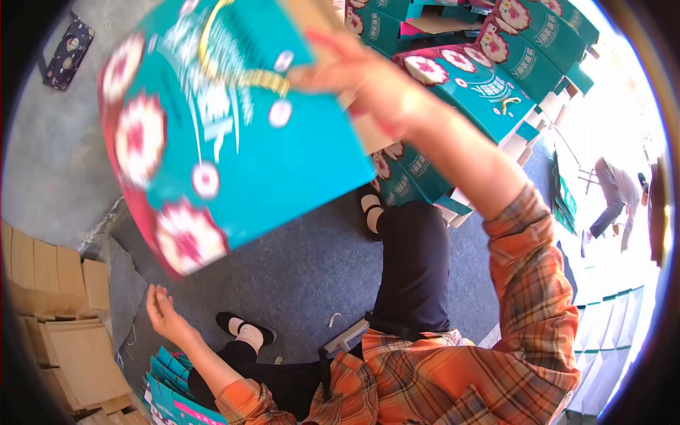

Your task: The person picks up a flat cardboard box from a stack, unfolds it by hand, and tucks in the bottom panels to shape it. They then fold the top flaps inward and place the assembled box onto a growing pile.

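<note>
A large teal carton [283, 177] printed with white and magenta flowers and white lettering tilts in the air at the upper part of the view. A yellow cord handle [265, 80] hangs on its face. My right hand [361, 78], somewhat blurred, grips the carton by its upper right edge, where brown cardboard shows. My left hand [168, 315] is below the carton's lower left corner, apart from it, fingers loosely bent and holding nothing. Folded teal cartons [166, 389] stand beside my left leg.
More teal cartons [467, 85] are stacked at the upper right. Brown cardboard pieces [78, 347] are piled at the left. A dark patterned pouch [69, 53] lies on the concrete floor. Another person [615, 195] bends over at the far right, near rows of pale cartons [602, 347].
</note>
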`<state>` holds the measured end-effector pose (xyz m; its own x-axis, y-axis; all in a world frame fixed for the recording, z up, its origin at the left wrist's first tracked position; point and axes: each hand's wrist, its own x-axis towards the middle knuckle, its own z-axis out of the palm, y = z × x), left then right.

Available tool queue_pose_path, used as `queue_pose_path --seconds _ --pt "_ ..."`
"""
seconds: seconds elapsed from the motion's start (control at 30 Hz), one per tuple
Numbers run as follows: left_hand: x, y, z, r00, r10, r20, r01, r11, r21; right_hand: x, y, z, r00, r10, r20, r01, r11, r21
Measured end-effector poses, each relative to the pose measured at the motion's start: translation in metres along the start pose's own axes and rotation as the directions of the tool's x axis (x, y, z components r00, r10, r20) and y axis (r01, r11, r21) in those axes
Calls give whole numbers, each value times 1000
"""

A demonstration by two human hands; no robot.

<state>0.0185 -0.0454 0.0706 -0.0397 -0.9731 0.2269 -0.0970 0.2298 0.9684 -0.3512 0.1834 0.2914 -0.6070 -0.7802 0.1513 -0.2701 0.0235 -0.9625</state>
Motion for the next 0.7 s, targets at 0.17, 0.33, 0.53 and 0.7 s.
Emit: queue_pose_path --seconds 0.17,0.33,0.53,0.7 --pt "-6 0 12 999 20 36 -21 1000 10 -14 -37 -108 971 -220 92 151 866 476" --pt "-16 3 21 999 6 45 -6 1000 -17 -70 -35 -215 923 -109 -370 218 939 267" --pt "-18 -5 29 995 -12 101 12 1000 -2 -108 -4 -256 814 101 -572 120 934 335" --pt "-25 -3 37 982 -14 188 4 998 57 -113 42 -287 868 157 -471 82 890 449"
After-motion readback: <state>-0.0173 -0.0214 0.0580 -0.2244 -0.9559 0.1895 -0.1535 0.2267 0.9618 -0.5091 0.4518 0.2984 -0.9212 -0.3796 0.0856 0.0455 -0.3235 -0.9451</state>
